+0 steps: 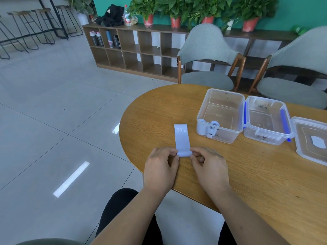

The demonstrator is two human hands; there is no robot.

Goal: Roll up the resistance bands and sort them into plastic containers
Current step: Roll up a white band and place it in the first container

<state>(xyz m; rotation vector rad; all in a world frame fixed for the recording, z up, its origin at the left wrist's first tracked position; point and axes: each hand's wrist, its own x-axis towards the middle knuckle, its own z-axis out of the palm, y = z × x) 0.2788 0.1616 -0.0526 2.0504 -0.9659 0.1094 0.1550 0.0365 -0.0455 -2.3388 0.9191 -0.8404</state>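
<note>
A pale lavender resistance band (182, 138) marked "20 LB" lies flat on the wooden table (247, 174), its near end curled into a small roll. My left hand (161, 167) pinches the roll's left end and my right hand (207, 165) pinches its right end. A clear plastic container (221, 115) to the right holds several rolled pale bands (209, 128) in its near left corner. Beside it stands a second clear container (267, 121) with blue clasps and nothing visible inside.
A clear lid (311, 138) lies at the table's right edge. Two grey chairs (208, 55) stand behind the table. A wooden shelf (134, 48) with bottles and potted plants lines the wall. Tiled floor spreads to the left.
</note>
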